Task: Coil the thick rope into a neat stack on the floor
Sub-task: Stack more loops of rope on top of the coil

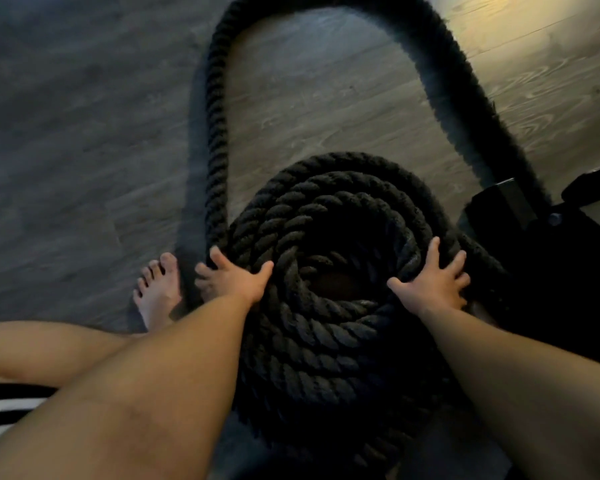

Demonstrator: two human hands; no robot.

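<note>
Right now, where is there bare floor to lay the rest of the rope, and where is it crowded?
Bare grey wood-plank floor lies left of the thick black rope's loose loop, and a patch sits inside that loop, beyond the coiled stack. Crowded: the black metal base hugs the stack's right side by the right hand; a bare foot sits beside the left hand.

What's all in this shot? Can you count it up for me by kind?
Hands: 2, left and right, both flat on the coil
Rope: 1, partly coiled, a long loop still loose
Bare foot: 1
Black metal frame: 1
Total: 5
</note>
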